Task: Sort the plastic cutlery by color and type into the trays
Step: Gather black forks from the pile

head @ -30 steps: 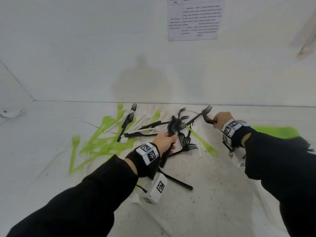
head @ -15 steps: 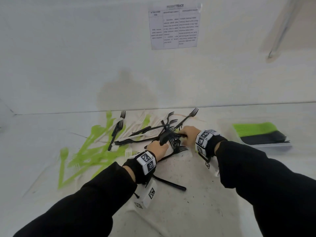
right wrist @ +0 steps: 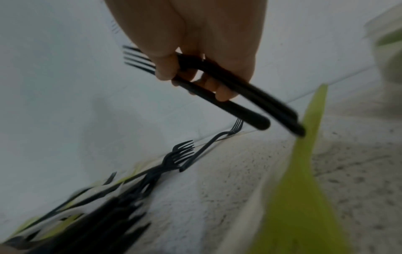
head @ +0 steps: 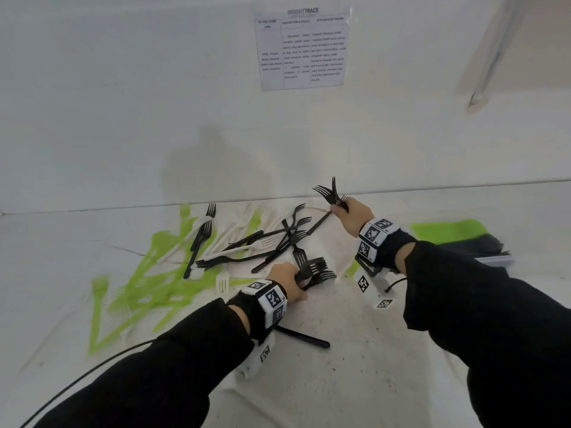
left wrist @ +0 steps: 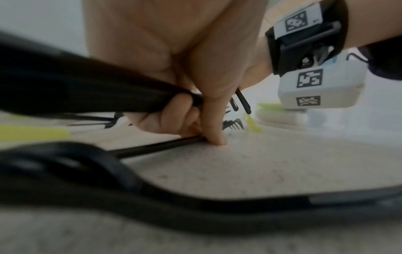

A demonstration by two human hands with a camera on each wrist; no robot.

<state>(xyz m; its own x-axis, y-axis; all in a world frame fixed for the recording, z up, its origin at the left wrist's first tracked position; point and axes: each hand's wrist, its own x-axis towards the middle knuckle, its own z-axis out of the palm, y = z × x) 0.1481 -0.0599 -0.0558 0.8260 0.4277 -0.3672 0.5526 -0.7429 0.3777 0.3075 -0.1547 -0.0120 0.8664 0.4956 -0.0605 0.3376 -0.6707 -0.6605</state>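
While black forks (head: 272, 242) lay tangled on the counter (head: 355, 366), a bundle (head: 313, 271) was clenched by left hand (head: 285, 281), two (right wrist: 228, 96) by right hand (head: 352, 216); judged light, springy, slippery, best taken at handles.

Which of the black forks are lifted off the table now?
The two black plastic forks gripped in the right hand, raised above the pile; the others lie flat or sit bundled in the left hand.
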